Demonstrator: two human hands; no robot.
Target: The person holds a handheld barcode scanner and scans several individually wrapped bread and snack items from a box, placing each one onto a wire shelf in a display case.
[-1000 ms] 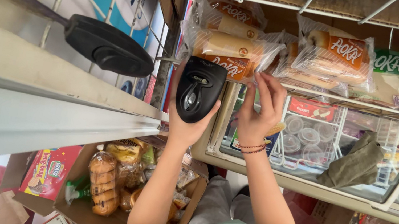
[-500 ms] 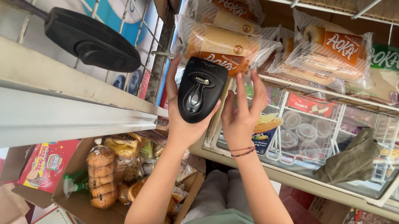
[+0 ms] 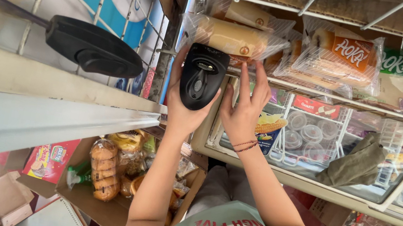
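It was a small grocery shop. White wire shelves [image 3: 325, 93] carried wrapped bread rolls [image 3: 233, 37] and other packaged snacks [image 3: 339, 54], crowded close together. Below them stood a glass-topped chest freezer [image 3: 313, 164] with tubs showing through the lid. An open cardboard box [image 3: 108, 212] of bagged pastries sat on the floor, more cartons near it. A black handheld barcode scanner [image 3: 201, 75] was raised to the bread.
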